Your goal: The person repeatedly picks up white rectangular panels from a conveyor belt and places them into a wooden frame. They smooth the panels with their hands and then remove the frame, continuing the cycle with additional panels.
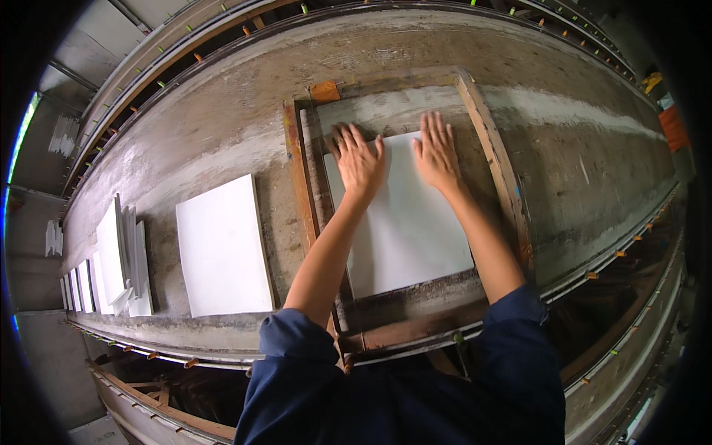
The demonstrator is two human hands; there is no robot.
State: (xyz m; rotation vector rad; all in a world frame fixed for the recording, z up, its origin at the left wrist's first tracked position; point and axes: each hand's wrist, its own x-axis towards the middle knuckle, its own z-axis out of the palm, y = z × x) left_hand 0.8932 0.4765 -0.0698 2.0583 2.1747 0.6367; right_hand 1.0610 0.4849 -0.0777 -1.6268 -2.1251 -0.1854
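Observation:
A large white sheet (408, 230) lies flat inside a worn wooden frame (489, 141) on a long stained table. My left hand (358, 159) rests on the sheet's far left corner, its fingers spread and reaching past the edge. Over the far right corner lies my right hand (439, 154), fingers stretched out and pointing away from me. Neither hand grips anything. Both forearms cross the near part of the frame, and the left one hides some of its left side.
Left of the frame lies a white sheet or stack of sheets (225, 248). Farther left, a loose pile of white sheets (115, 248) stands partly upright. An orange-brown block (324, 91) sits at the frame's far left corner. Rails with small orange pegs (191, 363) line the table's edges.

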